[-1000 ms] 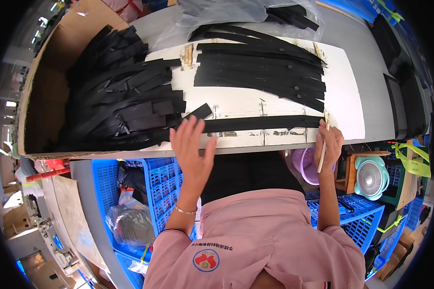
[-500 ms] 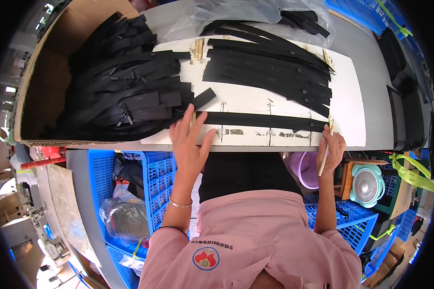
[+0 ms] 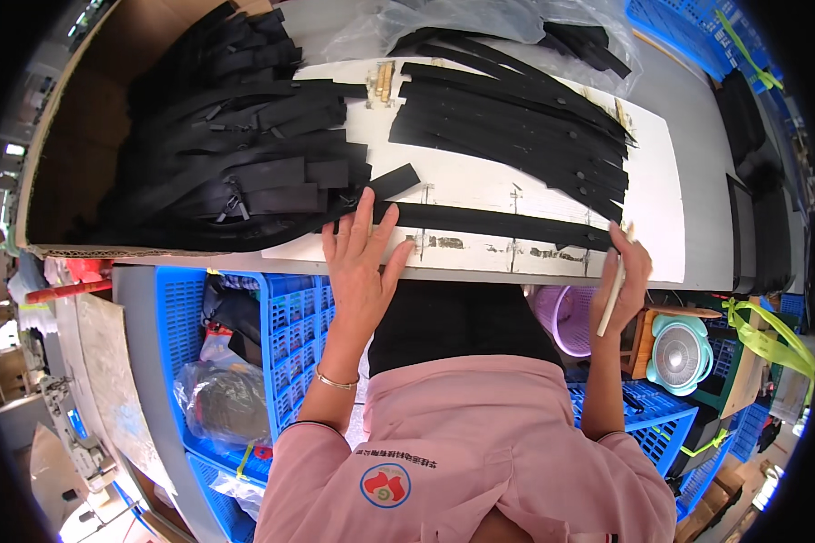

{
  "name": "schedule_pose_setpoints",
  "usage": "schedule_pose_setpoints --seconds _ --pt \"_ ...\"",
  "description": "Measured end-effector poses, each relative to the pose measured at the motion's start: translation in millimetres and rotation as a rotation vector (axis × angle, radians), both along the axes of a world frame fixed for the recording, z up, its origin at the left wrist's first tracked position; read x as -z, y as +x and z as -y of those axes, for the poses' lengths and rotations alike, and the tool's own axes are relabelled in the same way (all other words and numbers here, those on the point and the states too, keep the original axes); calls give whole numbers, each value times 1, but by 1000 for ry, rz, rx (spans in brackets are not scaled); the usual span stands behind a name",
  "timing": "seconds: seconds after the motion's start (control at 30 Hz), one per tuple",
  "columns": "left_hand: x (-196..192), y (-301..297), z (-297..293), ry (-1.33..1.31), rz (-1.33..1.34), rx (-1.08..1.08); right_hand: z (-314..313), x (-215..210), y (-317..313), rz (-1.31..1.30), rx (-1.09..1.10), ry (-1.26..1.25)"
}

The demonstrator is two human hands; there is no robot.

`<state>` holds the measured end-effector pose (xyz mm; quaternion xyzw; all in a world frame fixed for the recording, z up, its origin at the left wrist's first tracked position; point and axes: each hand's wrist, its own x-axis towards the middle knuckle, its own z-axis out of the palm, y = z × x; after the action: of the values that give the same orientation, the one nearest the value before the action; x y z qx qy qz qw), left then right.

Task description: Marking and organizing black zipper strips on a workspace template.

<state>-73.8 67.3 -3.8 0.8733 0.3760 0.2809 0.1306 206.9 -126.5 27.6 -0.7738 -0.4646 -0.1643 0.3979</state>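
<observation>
A long black zipper strip point(image 3: 489, 220) lies flat across a white board point(image 3: 654, 195) near the table's front edge. My left hand point(image 3: 362, 262) rests with its fingers spread on the strip's left end, pressing rather than gripping. At the other end, my right hand point(image 3: 632, 282) is closed around a thin pale pencil-like stick point(image 3: 610, 308), its fingertips by the strip's end. Dark marks and lines show on the board. Behind the strip, several more black strips point(image 3: 507, 118) lie side by side, with round dark dots near their right ends.
A cardboard box point(image 3: 77, 172) on the left holds a heap of black zippers point(image 3: 235, 181) with pulls, spilling onto the board. Clear plastic film point(image 3: 480, 27) lies at the back. Below the table stand a blue crate point(image 3: 299, 335), a purple basket point(image 3: 566, 317) and a teal fan point(image 3: 679, 355).
My right hand has shifted slightly, and the stick's upper end has moved a little at the strip's right end. My left hand stays on the left end. The whole view has shifted a little.
</observation>
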Motion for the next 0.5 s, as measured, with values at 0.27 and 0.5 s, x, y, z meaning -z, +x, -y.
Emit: schedule_pose_setpoints --seconds 0.27,0.5 --pt "2 1 0 2 -6 -14 -109 -23 -79 -906 -537 6" --pt "3 2 0 4 33 -20 -139 14 -91 -880 -539 -105"
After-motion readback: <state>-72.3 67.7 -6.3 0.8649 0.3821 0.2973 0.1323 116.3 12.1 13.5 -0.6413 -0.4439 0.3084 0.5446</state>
